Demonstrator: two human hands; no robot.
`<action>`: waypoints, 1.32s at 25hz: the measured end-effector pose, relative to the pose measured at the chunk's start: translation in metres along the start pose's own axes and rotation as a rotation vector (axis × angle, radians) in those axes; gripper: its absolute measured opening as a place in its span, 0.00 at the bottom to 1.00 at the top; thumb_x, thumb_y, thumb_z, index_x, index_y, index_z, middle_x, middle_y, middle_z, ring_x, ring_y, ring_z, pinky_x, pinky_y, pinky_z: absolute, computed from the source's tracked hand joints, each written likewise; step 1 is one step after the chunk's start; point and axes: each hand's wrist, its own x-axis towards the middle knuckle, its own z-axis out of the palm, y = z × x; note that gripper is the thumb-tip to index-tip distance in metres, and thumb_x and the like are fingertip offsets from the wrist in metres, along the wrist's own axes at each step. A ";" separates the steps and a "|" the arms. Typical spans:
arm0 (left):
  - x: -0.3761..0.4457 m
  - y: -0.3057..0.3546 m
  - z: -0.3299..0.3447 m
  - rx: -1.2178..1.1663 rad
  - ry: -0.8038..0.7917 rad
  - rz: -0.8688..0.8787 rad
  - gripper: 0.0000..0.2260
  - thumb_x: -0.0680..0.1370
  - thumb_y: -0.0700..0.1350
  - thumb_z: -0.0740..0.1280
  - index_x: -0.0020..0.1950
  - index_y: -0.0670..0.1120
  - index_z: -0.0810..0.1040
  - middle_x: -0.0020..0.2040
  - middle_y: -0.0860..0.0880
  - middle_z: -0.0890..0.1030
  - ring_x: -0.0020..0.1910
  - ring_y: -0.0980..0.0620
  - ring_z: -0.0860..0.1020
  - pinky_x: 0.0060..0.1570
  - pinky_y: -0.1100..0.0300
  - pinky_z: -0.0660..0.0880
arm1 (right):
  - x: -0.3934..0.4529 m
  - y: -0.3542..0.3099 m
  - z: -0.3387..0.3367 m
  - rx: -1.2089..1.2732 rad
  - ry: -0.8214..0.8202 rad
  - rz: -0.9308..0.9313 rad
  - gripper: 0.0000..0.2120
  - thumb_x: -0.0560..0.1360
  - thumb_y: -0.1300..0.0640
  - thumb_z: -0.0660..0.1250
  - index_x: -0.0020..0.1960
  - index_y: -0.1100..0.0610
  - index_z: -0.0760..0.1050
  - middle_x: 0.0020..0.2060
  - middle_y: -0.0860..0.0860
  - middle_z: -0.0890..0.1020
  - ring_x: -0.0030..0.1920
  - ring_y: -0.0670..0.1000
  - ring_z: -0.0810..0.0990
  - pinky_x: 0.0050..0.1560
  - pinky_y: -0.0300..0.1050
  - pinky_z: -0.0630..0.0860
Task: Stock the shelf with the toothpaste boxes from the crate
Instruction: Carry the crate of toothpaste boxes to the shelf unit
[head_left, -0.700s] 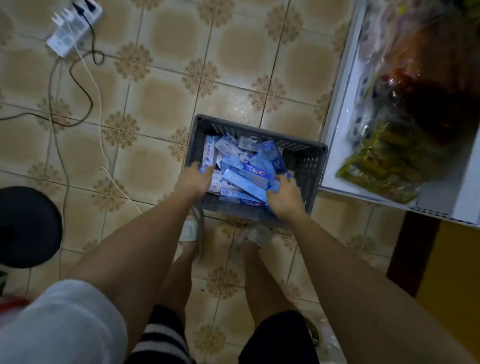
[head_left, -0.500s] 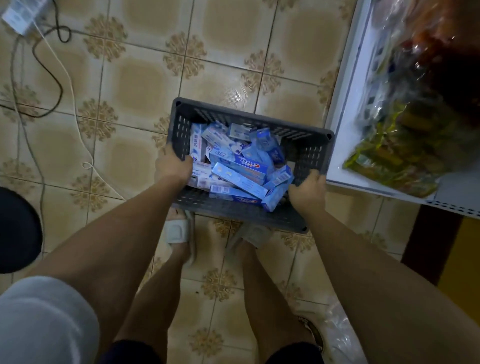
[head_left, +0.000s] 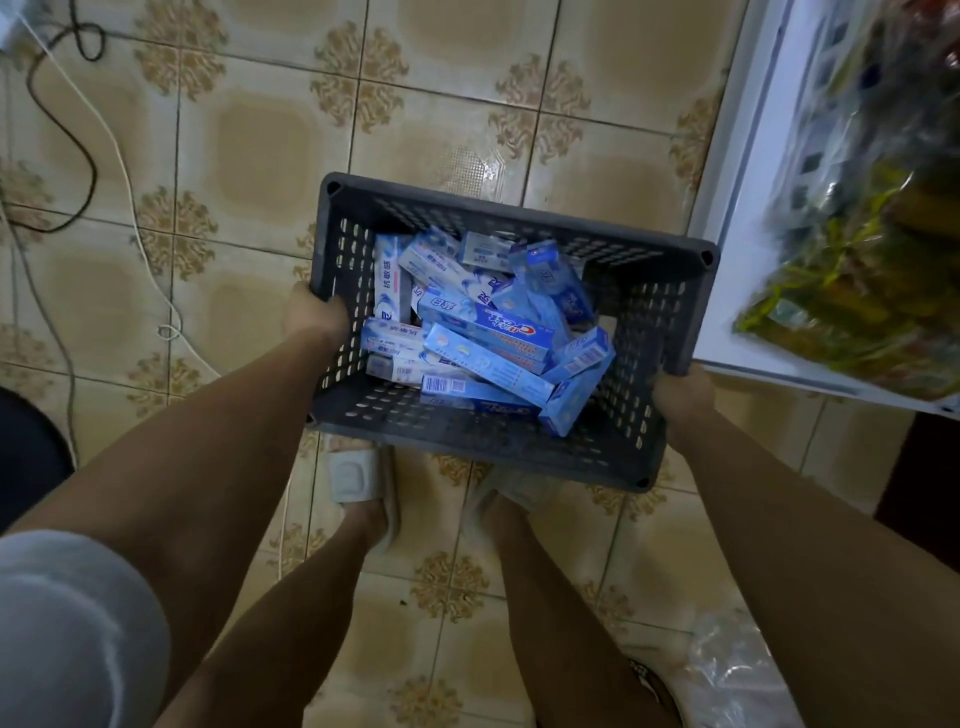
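Note:
A dark grey perforated crate (head_left: 519, 218) hangs above the tiled floor in front of me, held at both short ends. Several blue and white toothpaste boxes (head_left: 483, 338) lie jumbled inside it. My left hand (head_left: 311, 319) grips the crate's left rim. My right hand (head_left: 680, 392) grips the right rim near its front corner. The white shelf (head_left: 737, 171) stands at the right, its edge just beside the crate's right corner.
Bagged goods in yellow-green and dark wrappers (head_left: 852, 280) fill the shelf. Black and white cables (head_left: 93, 156) trail across the tiled floor at the left. A dark round object (head_left: 26, 457) sits at the left edge. My sandalled feet (head_left: 358, 483) stand under the crate.
My hands moved from the boxes inside the crate out to its two ends and took hold. The crate has risen off the floor and come closer to me.

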 end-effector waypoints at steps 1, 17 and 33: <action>0.003 0.000 -0.003 -0.004 -0.016 0.004 0.15 0.79 0.43 0.62 0.65 0.41 0.73 0.60 0.39 0.79 0.58 0.38 0.77 0.60 0.45 0.75 | -0.001 -0.002 -0.002 0.006 -0.006 0.006 0.14 0.80 0.63 0.62 0.65 0.63 0.72 0.54 0.59 0.78 0.55 0.61 0.77 0.61 0.61 0.76; -0.076 0.046 -0.164 -0.246 -0.317 0.028 0.09 0.78 0.42 0.62 0.54 0.40 0.77 0.41 0.44 0.78 0.35 0.46 0.76 0.34 0.59 0.73 | -0.144 -0.092 -0.081 0.059 0.016 -0.094 0.17 0.81 0.62 0.59 0.69 0.66 0.70 0.62 0.61 0.77 0.60 0.63 0.77 0.64 0.60 0.74; -0.281 0.211 -0.611 -0.436 -0.233 0.459 0.26 0.83 0.61 0.47 0.35 0.45 0.64 0.27 0.47 0.64 0.20 0.52 0.62 0.19 0.66 0.60 | -0.574 -0.314 -0.276 0.357 -0.032 -0.548 0.19 0.82 0.48 0.61 0.54 0.66 0.75 0.33 0.58 0.78 0.28 0.54 0.75 0.23 0.39 0.75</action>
